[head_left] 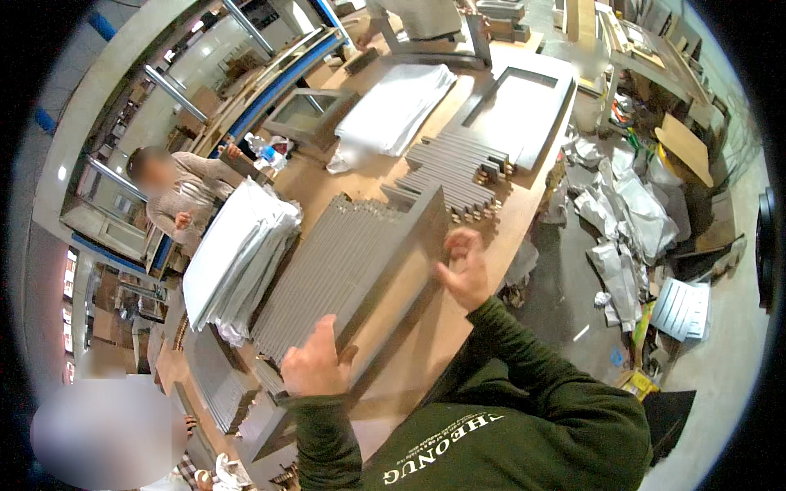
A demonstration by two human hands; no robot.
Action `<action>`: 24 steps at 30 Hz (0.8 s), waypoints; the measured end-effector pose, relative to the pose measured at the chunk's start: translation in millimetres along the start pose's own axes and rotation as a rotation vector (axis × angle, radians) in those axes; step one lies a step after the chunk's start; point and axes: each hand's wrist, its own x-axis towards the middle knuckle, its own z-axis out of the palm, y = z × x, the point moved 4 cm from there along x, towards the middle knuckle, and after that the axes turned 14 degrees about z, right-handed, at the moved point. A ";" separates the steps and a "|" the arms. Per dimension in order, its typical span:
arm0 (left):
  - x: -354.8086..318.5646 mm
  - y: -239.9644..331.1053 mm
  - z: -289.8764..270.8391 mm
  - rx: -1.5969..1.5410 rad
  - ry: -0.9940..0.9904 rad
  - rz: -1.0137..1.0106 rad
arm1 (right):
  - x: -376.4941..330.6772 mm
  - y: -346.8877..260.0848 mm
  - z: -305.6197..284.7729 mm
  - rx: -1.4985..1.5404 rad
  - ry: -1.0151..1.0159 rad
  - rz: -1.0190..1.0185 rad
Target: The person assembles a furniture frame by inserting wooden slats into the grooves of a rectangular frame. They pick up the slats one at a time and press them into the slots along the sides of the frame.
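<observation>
A grey rectangular frame [385,260] stands on its edge on the wooden workbench, its long side running from lower left to upper right. Over the near part of its upper rail is my left hand [315,368], index finger stretched out and thumb apart; whether it touches the rail I cannot tell. My right hand [467,270] is by the frame's far end, slightly blurred, with bent fingers and thumb apart and nothing visible between them. Just behind the frame lies a row of long grey strips [323,274]. Farther off, more grey strips [449,170] lie in a staggered stack.
White wrapped stacks [241,254] and white sheets [393,110] lie on the workbench [434,344]. A grey framed panel [520,102] is at the far right. Two people [184,192] stand across the bench, another person at lower left. Crumpled paper [626,209] litters the right-hand floor.
</observation>
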 end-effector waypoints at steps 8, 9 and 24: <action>-30.4 -38.4 -29.3 0.133 0.017 -0.101 | 43.6 -41.1 39.6 0.220 -0.321 -0.125; -38.1 -37.5 -50.3 0.095 0.228 -0.036 | 43.3 -70.7 44.1 0.260 -0.344 -0.185; 8.9 -64.8 17.9 -0.053 -0.062 -0.089 | 18.8 51.6 9.6 -0.422 -0.271 0.254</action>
